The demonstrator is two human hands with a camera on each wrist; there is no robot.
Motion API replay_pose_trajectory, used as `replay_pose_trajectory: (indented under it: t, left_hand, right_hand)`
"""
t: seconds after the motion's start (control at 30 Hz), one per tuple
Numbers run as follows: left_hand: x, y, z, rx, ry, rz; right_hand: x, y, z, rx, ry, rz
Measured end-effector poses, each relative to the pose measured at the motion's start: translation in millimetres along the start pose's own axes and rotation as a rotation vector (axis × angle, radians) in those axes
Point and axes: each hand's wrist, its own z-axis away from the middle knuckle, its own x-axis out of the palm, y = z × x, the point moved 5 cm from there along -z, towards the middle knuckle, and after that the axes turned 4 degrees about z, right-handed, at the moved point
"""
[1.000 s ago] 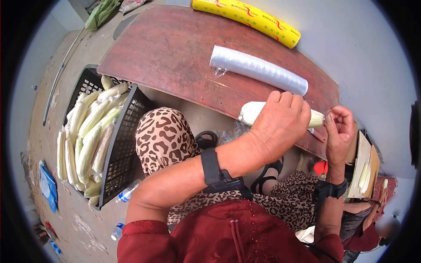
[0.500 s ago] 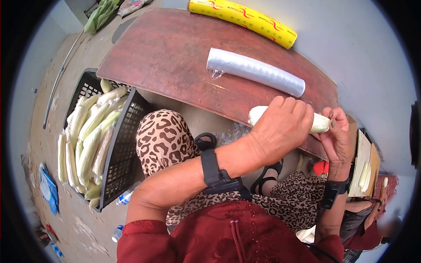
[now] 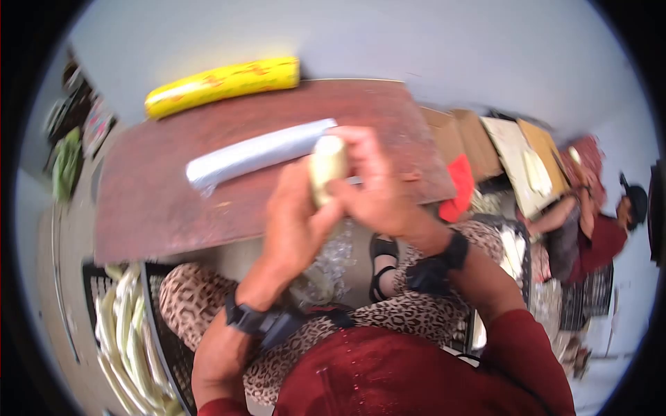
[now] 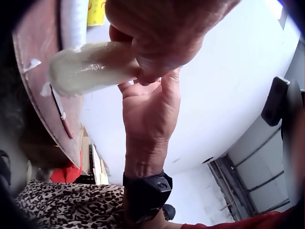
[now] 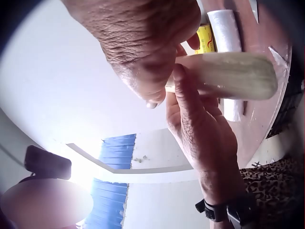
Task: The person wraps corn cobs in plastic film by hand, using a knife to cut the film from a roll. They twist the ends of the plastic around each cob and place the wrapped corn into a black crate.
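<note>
Between both hands, over the front of the table, is a long pale green vegetable, smooth and shiny, with a rounded end. My left hand grips it, the thumb lying along its side in the right wrist view. My right hand holds it from the other side, its fingers curled at the lower end. In the left wrist view the rounded tip of the vegetable sticks out past the fingers. Motion blurs both hands in the head view. Behind them a roll of clear film lies on the table.
A yellow printed roll lies at the rear of the red-brown table. A knife rests near the table's edge. A black crate at lower left holds several similar vegetables. Cardboard and another person are on the right.
The head view has turned right. Both hands have come together, and the vegetable has swung from lying crosswise to nearly upright in view. The right hand has moved from its end to its side.
</note>
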Motion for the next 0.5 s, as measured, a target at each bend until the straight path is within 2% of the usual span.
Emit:
replay_pose_trajectory:
  t: [0.03, 0.1, 0.17, 0.27, 0.37, 0.4, 0.47, 0.5]
  left_hand:
    - [-0.7, -0.8, 2.0, 0.025, -0.003, -0.001]
    - [1.5, -6.8, 6.8, 0.041, -0.020, -0.010]
    - [3.7, -11.0, 8.5, 0.127, -0.019, -0.036]
    - [8.6, -4.9, 7.6, 0.125, -0.016, -0.124]
    - [23.1, 12.9, 7.3, 0.186, 0.028, -0.177]
    - [26.9, 18.0, 6.6, 0.226, 0.002, -0.221]
    - [31.4, 17.1, 6.7, 0.172, -0.066, -0.242]
    - [35.1, 16.1, 8.3, 0.148, -0.097, -0.255]
  right_hand:
    - [7.2, -9.4, 2.7, 0.031, -0.005, -0.089]
    - [10.0, -6.6, 4.2, 0.063, 0.044, 0.054]
    - [13.6, -3.7, 5.6, -0.064, 0.137, 0.119]
    - [3.7, -14.7, 9.6, -0.220, 0.222, 0.097]
    - [-31.6, -39.9, 9.6, -0.355, 0.327, 0.174]
    - [-51.4, -48.8, 12.6, -0.317, 0.328, 0.192]
    - [-98.3, -77.2, 25.6, -0.335, 0.459, 0.417]
    - [-124.9, -82.3, 35.3, -0.278, 0.465, 0.469]
